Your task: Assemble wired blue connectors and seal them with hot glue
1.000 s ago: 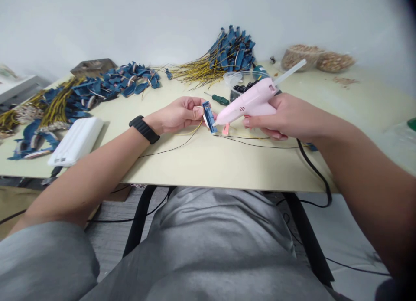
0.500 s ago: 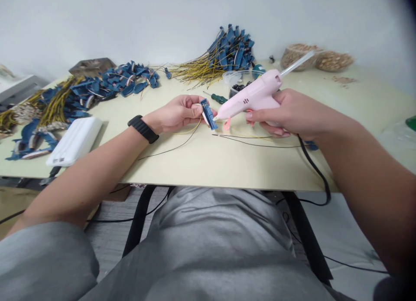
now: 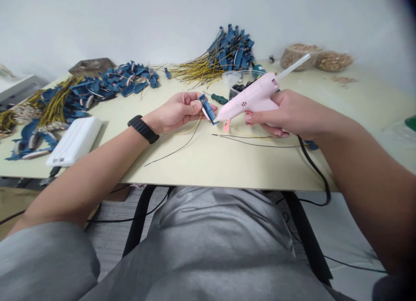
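Note:
Between the fingers of my left hand point(image 3: 183, 111) is a small blue plastic part point(image 3: 208, 109) with a white side, held tilted over the table. A yellow wire and a black wire point(image 3: 182, 150) trail from it onto the tabletop. My right hand point(image 3: 286, 112) is wrapped round the grip of a pink glue gun point(image 3: 248, 99), with a clear glue stick point(image 3: 294, 66) jutting from its back. The gun's nozzle is at the lower end of the blue part; whether it touches, I cannot tell. A green-handled screwdriver point(image 3: 219, 99) lies just behind the nozzle.
Blue parts with yellow wires are heaped at the left point(image 3: 94, 90) and at the back point(image 3: 232, 49). A white power bank point(image 3: 75, 140) lies by my left forearm. Tubs of brown bits point(image 3: 333, 60) stand back right. The gun's black cord point(image 3: 320, 175) hangs over the table's front edge.
The blue part has tilted and risen slightly in my left hand, and its black wire has shifted right. The glue gun has dipped a little, its nozzle now at the part's lower end.

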